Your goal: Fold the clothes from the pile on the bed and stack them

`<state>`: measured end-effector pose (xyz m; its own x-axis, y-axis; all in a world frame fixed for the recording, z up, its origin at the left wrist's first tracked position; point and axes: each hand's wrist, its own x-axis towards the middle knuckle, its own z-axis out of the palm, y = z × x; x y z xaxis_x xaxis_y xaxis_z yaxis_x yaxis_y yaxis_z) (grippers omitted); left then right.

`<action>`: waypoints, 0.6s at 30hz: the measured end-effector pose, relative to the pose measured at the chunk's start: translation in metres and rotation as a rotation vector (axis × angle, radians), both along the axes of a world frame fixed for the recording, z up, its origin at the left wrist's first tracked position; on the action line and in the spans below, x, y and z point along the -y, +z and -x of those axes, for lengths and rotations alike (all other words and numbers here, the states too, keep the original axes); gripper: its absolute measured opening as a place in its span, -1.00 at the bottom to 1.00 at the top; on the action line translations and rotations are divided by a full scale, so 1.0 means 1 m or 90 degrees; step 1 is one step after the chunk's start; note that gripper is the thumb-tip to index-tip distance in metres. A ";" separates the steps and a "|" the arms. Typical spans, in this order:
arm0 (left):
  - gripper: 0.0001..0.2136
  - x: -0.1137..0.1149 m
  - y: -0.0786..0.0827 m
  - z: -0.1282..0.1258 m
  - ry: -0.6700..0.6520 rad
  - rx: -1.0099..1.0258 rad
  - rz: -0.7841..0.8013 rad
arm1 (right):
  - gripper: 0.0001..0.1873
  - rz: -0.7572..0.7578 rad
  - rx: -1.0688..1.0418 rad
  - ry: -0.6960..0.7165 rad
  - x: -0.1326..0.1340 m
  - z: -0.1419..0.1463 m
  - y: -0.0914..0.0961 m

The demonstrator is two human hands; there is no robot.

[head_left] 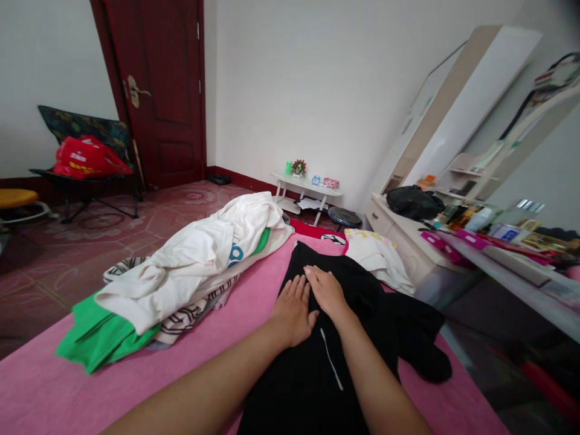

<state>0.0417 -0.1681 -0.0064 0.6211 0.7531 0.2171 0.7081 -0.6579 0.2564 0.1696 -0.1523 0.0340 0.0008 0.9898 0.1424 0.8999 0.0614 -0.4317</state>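
Note:
A black garment point(317, 368) with a thin white stripe lies spread on the pink bed cover point(136, 380) in front of me. My left hand point(294, 309) rests flat on its upper left part, fingers stretched out and together. My right hand point(327, 291) lies flat beside it, touching it, fingers pointing away from me. Both palms press on the cloth and hold nothing. To the left sits a heap of clothes: a white top point(199, 254) over a striped piece point(185, 317) and a green garment point(97, 341).
A white and yellow garment point(378, 254) and a red one point(315, 229) lie at the bed's far end. A cluttered dresser point(475, 241) stands at right, a small white table point(308, 187) by the wall, a chair with a red bag point(86, 158) near the dark red door point(167, 90).

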 end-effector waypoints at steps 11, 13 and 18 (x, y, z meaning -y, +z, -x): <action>-0.35 -0.001 0.003 0.000 0.014 -0.006 0.048 | -0.36 0.183 0.120 0.018 -0.114 -0.009 -0.032; -0.35 -0.002 0.003 0.001 0.011 -0.002 0.055 | -0.34 0.184 0.116 0.012 -0.119 -0.010 -0.031; -0.37 -0.007 0.003 0.008 -0.004 0.046 0.064 | -0.39 0.206 0.096 0.024 -0.102 -0.011 -0.025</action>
<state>0.0341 -0.1614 -0.0031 0.6117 0.7691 0.1849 0.6807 -0.6309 0.3723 0.1804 -0.0502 0.0090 -0.0343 0.9827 -0.1821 0.9547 -0.0217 -0.2969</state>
